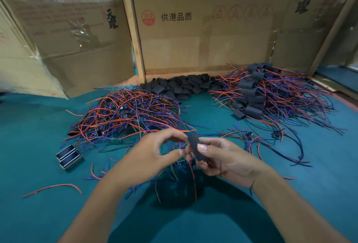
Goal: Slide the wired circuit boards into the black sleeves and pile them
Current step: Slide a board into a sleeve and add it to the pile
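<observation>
Your right hand [222, 157] pinches a flat black sleeve [197, 148] between thumb and fingers, holding it upright above the teal cloth worktop [38, 213]. Your left hand [151, 155] has thumb and forefinger curled close, seemingly pinching the red and blue wires of a small green circuit board [182, 159] that hangs just below the sleeve; the grip is blurred, so I judge it rather than see it clearly.

Squeeze the sleeve's edges lightly so its mouth gapes, then gather the loose wires into one bunch and feed them through first. Guide the board in lengthwise, flat side parallel to the sleeve, and pull gently on the wires rather than pushing on components. If it snags, back off and reopen the mouth.

The unsleeved tangle of wired boards [126, 114] lies ahead to your left, the heap of spare black sleeves [180, 86] sits against the cardboard wall [203, 45], and the finished pile [271, 95] is to your right. Lay this one there when done.
</observation>
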Available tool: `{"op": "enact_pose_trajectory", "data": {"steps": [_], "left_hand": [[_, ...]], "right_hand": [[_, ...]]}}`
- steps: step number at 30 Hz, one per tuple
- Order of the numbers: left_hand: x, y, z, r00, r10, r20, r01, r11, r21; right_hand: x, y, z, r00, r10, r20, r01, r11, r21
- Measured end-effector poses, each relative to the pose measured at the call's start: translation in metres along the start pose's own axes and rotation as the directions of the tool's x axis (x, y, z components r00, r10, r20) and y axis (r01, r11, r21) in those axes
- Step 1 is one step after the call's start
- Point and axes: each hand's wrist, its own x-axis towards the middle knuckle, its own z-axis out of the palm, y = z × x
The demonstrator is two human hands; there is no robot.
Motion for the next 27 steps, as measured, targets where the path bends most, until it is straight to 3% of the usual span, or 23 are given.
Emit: {"op": "enact_pose_trajectory", "data": {"steps": [2,8,10,14,20,22,24,25,27], "left_hand": [[0.004,0.005,0.013,0.997,0.027,0.072,-0.019,0.994,-0.112],[0.002,0.008,0.019,0.999,-0.019,0.043,0.031,0.956,-0.292],[0.002,0.009,0.022,0.999,-0.027,0.032,0.035,0.96,-0.277],[0.003,0.004,0.017,0.999,-0.018,-0.048,0.014,0.997,-0.08],[-0.001,0.001,0.003,0.993,-0.065,-0.096,0.046,0.981,-0.187],[-0.001,-0.002,-0.003,0.98,-0.126,-0.156,0.074,0.95,-0.305],[-0.002,-0.002,-0.009,0.958,-0.191,-0.213,0.087,0.905,-0.416],[-0.002,-0.002,-0.012,0.95,-0.21,-0.23,0.084,0.884,-0.459],[-0.003,-0.002,-0.014,0.944,-0.221,-0.247,0.071,0.863,-0.5]], "right_hand": [[-0.001,-0.001,-0.001,0.999,-0.011,0.038,0.012,1.0,-0.009],[-0.006,-0.006,-0.008,0.995,-0.025,0.095,0.028,0.999,-0.031],[-0.008,-0.009,-0.01,0.992,-0.047,0.116,0.054,0.997,-0.053],[-0.012,-0.013,-0.016,0.998,-0.041,0.057,0.042,0.999,-0.024],[-0.01,-0.011,-0.023,0.988,-0.149,-0.046,0.15,0.989,0.006],[-0.006,-0.011,-0.026,0.937,-0.261,-0.232,0.231,0.961,-0.151],[-0.004,-0.011,-0.03,0.81,-0.438,-0.39,0.198,0.83,-0.521],[-0.003,-0.011,-0.031,0.758,-0.521,-0.392,0.135,0.713,-0.688],[-0.003,-0.008,-0.032,0.727,-0.614,-0.306,0.092,0.529,-0.844]]}}
